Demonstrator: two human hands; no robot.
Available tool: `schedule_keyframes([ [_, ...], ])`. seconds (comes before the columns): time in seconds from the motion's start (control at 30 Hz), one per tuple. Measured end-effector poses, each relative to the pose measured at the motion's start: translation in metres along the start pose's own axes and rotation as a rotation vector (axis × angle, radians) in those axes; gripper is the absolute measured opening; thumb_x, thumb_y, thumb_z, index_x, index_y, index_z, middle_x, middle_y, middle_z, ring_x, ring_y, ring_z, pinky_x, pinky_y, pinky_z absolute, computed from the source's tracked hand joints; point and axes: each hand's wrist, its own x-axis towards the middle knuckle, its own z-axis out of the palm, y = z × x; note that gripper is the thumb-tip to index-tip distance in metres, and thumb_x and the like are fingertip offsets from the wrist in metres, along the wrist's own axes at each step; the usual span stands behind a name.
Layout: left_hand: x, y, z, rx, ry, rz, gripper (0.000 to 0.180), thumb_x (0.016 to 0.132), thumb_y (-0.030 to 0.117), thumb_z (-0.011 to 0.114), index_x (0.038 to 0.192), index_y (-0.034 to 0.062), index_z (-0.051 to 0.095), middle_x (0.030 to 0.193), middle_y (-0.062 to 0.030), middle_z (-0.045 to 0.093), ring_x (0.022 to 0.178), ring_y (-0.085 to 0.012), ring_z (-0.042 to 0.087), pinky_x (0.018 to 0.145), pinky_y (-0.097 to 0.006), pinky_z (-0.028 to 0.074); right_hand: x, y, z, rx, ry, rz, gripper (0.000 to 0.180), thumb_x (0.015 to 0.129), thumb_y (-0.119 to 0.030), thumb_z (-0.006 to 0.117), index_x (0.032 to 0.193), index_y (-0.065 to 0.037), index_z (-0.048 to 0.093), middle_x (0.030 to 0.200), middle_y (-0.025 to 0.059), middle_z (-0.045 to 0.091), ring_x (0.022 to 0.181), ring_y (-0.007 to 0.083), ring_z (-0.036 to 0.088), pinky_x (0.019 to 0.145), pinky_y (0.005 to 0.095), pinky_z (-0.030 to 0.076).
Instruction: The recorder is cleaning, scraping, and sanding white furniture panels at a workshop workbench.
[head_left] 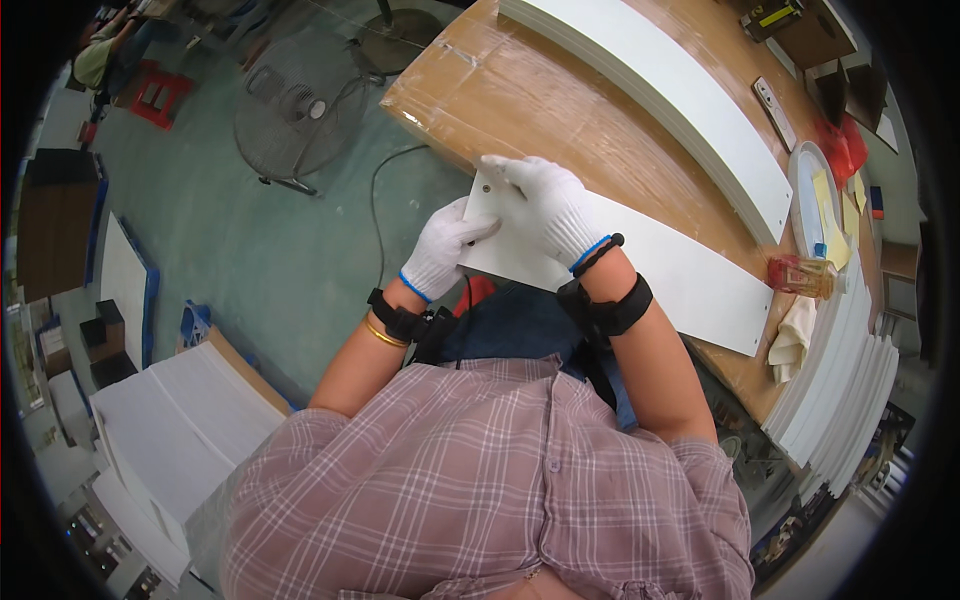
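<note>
A long white board point(660, 268) lies slanted over the near side of the table, its left end sticking out past the edge. Small round holes show at both ends. My left hand point(438, 250), in a white knitted glove, is closed on that left end, thumb on top and the other fingers underneath. My right hand point(552, 205), gloved the same way, reaches across the board near the same end. Its fingers are bent at the far edge, and their tips are partly hidden.
A stack of white boards point(670, 85) lies on the brown-covered table point(480, 85). At the right are a bottle of amber liquid point(803, 277), a cloth point(793, 340) and more white panels point(835, 400). A floor fan point(300, 105) and its cable stand left; white sheets point(185, 415) are stacked lower left.
</note>
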Motion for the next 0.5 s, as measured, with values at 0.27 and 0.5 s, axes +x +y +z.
schedule_keyframes([
  [0.27,-0.022,-0.008,0.008,-0.543,-0.097,-0.165,0.058,0.098,0.046,0.035,0.139,0.0052,0.034,0.137,-0.0161,0.043,0.126,-0.0335,0.044,0.104,-0.052,0.037,-0.004,0.002,0.0,-0.071,-0.006,0.046,0.039,0.084,-0.011,0.054,0.122,-0.016,0.058,0.096,0.0172,0.061,0.093,0.0344,0.06,0.08,0.0402,0.05],
  [0.5,-0.019,-0.014,-0.001,-0.704,-0.263,-0.212,0.075,0.094,0.063,0.02,0.144,0.0071,0.026,0.145,-0.0176,0.033,0.135,-0.0382,0.03,0.106,-0.064,0.023,-0.005,-0.009,-0.002,-0.095,0.068,0.091,0.041,0.081,-0.011,0.057,0.122,-0.017,0.058,0.096,0.0161,0.061,0.091,0.0343,0.061,0.08,0.0392,0.05],
])
